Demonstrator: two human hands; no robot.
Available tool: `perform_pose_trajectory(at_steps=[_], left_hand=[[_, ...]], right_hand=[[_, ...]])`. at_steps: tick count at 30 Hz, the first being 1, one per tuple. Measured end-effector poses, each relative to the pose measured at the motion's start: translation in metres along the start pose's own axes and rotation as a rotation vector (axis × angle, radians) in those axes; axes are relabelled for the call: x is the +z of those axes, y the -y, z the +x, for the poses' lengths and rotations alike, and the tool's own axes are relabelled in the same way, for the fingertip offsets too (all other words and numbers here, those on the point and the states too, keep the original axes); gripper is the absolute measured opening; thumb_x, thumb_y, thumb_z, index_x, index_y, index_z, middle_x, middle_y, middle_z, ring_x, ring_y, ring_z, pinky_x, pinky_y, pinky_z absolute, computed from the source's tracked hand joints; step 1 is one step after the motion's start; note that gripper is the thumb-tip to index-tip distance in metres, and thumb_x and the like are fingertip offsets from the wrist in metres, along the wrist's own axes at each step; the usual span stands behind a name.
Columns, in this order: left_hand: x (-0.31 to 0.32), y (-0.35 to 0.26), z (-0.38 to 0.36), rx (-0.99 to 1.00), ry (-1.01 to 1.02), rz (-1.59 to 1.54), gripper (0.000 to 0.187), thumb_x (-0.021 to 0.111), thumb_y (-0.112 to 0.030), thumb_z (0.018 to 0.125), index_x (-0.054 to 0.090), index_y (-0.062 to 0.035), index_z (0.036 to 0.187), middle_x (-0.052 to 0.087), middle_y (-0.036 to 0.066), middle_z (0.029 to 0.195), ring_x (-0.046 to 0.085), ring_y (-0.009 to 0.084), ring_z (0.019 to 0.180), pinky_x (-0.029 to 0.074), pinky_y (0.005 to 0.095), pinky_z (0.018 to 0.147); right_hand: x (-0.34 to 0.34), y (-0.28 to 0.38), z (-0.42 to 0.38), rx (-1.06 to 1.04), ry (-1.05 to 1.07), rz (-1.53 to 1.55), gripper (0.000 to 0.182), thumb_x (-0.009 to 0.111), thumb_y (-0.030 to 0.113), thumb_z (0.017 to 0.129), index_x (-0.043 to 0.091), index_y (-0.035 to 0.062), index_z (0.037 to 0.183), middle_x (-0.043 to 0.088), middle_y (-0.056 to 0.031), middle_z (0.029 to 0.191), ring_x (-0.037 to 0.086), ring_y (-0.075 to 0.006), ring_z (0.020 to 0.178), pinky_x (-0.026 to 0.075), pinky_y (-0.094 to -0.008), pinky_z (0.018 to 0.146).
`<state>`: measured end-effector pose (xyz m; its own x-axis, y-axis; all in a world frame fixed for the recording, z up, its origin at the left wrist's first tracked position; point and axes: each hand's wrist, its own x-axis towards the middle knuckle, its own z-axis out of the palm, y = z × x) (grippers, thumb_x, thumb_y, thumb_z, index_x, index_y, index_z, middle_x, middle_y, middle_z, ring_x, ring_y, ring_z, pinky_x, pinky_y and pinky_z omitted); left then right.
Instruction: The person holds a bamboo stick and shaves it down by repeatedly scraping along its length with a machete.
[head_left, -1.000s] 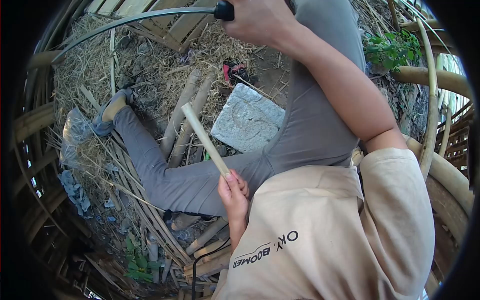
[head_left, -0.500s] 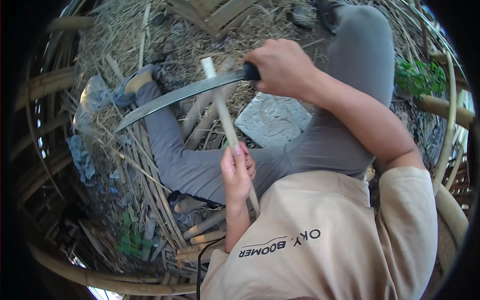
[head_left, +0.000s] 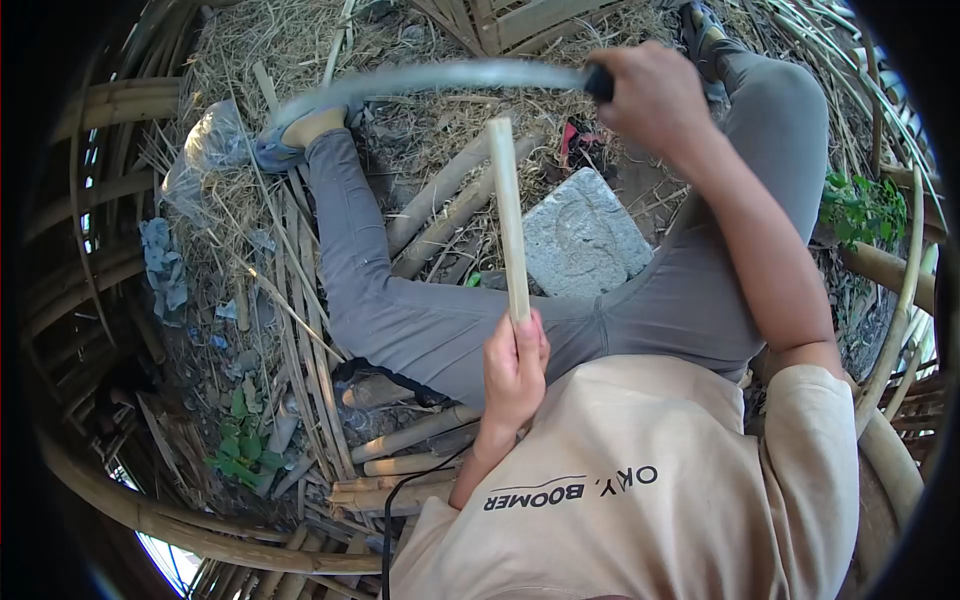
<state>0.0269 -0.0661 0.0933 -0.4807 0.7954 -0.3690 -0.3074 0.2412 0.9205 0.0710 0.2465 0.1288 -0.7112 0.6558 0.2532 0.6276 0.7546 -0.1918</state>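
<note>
My left hand [head_left: 514, 375] is closed round the lower part of a pale bamboo stick [head_left: 509, 225], in front of my shirt. The stick points away from me, and its far end has a flat cut face. My right hand [head_left: 655, 100] grips the black handle of a long curved machete [head_left: 450, 76]. Its blade, smeared by motion, extends leftward beyond the stick's far end, with a gap between them. Between my legs a square grey stone block [head_left: 586, 236] lies on the ground to the right of the stick.
Bamboo poles [head_left: 445, 215] lie between my legs. Long split strips [head_left: 300, 330] and a clear plastic bag [head_left: 215, 135] are on the left. Straw [head_left: 270, 50] covers the far ground. A slatted wooden frame [head_left: 490, 25] stands at the top, and green plants [head_left: 865, 208] grow at right.
The machete blade, which crossed the stick near its far end, has swung up and away from it. The stick now points more directly away from me. The view has shifted slightly.
</note>
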Motion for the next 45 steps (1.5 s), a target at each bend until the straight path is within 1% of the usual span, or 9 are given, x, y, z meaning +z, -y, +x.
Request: perform_pose_trajectory(at_steps=[3, 7, 15, 24, 28, 31, 36, 39, 45], left_hand=[[-0.007, 0.011, -0.012, -0.053, -0.013, -0.037, 0.030, 0.039, -0.034, 0.107, 0.045, -0.0077, 0.094, 0.035, -0.004, 0.064, 0.029, 0.0018, 0.046, 0.021, 0.0200, 0.039], [-0.022, 0.016, -0.001, -0.156, 0.013, -0.246, 0.028, 0.039, -0.035, 0.107, 0.044, -0.0098, 0.094, 0.033, -0.004, 0.063, 0.024, 0.0018, 0.045, 0.018, 0.0203, 0.039], [-0.021, 0.008, 0.018, -0.185, 0.186, -0.425, 0.026, 0.039, -0.034, 0.107, 0.043, -0.0109, 0.095, 0.028, -0.005, 0.061, 0.021, 0.0021, 0.045, 0.015, 0.0208, 0.038], [-0.012, 0.004, 0.011, -0.180, 0.118, -0.281, 0.027, 0.039, -0.034, 0.107, 0.044, -0.0098, 0.095, 0.032, -0.004, 0.063, 0.024, 0.0021, 0.045, 0.017, 0.0207, 0.039], [-0.009, 0.018, -0.013, -0.035, 0.194, -0.094, 0.028, 0.039, -0.034, 0.107, 0.044, -0.0099, 0.094, 0.033, -0.005, 0.063, 0.026, 0.0021, 0.045, 0.019, 0.0204, 0.039], [-0.018, 0.022, -0.002, -0.179, -0.001, -0.226, 0.029, 0.039, -0.035, 0.107, 0.045, -0.0099, 0.093, 0.033, -0.005, 0.063, 0.026, 0.0020, 0.045, 0.020, 0.0204, 0.039], [-0.014, 0.029, 0.013, -0.221, 0.054, -0.234, 0.029, 0.041, -0.035, 0.106, 0.045, -0.0091, 0.093, 0.031, -0.006, 0.062, 0.027, 0.0014, 0.045, 0.021, 0.0193, 0.039], [-0.006, 0.025, 0.018, -0.224, 0.153, -0.277, 0.029, 0.041, -0.035, 0.106, 0.045, -0.0086, 0.093, 0.031, -0.007, 0.062, 0.027, 0.0011, 0.045, 0.021, 0.0191, 0.039], [-0.009, 0.035, 0.012, -0.338, 0.170, -0.320, 0.028, 0.041, -0.035, 0.106, 0.046, -0.0094, 0.095, 0.030, -0.007, 0.063, 0.026, 0.0008, 0.046, 0.019, 0.0188, 0.040]], right_hand=[[-0.007, -0.031, 0.016, 0.047, -0.122, 0.003, 0.027, 0.070, 0.020, 0.077, 0.073, 0.0057, 0.100, 0.066, -0.0211, 0.073, 0.066, -0.0363, 0.070, 0.053, -0.0448, 0.071], [-0.005, -0.011, 0.004, 0.122, 0.139, 0.334, 0.022, 0.069, 0.017, 0.073, 0.073, 0.0040, 0.091, 0.069, -0.0205, 0.084, 0.068, -0.0365, 0.079, 0.055, -0.0429, 0.075], [0.001, 0.028, -0.022, -0.113, 0.300, 0.255, 0.029, 0.068, 0.013, 0.062, 0.074, 0.0063, 0.089, 0.068, -0.0176, 0.078, 0.067, -0.0365, 0.079, 0.054, -0.0455, 0.076], [0.006, 0.018, -0.021, -0.073, 0.261, 0.103, 0.032, 0.070, 0.015, 0.064, 0.074, 0.0087, 0.095, 0.069, -0.0158, 0.078, 0.068, -0.0351, 0.079, 0.056, -0.0439, 0.076], [0.005, -0.021, -0.002, 0.045, -0.015, -0.032, 0.028, 0.067, 0.018, 0.074, 0.074, 0.0101, 0.100, 0.071, -0.0156, 0.084, 0.069, -0.0339, 0.080, 0.056, -0.0434, 0.079], [-0.010, -0.032, -0.001, 0.045, -0.039, 0.036, 0.022, 0.067, 0.018, 0.077, 0.074, 0.0055, 0.094, 0.069, -0.0201, 0.081, 0.069, -0.0339, 0.079, 0.055, -0.0441, 0.076], [-0.004, 0.020, -0.031, 0.149, 0.443, 0.466, 0.022, 0.069, 0.019, 0.077, 0.073, 0.0020, 0.090, 0.069, -0.0204, 0.077, 0.068, -0.0366, 0.075, 0.054, -0.0431, 0.074], [0.020, 0.026, -0.052, -0.054, 0.306, 0.193, 0.028, 0.065, 0.014, 0.067, 0.074, 0.0052, 0.093, 0.069, -0.0177, 0.079, 0.067, -0.0349, 0.080, 0.054, -0.0449, 0.076], [0.044, 0.008, -0.059, 0.010, 0.356, 0.054, 0.033, 0.067, 0.014, 0.064, 0.072, 0.0073, 0.095, 0.067, -0.0183, 0.075, 0.067, -0.0359, 0.079, 0.054, -0.0457, 0.073]])
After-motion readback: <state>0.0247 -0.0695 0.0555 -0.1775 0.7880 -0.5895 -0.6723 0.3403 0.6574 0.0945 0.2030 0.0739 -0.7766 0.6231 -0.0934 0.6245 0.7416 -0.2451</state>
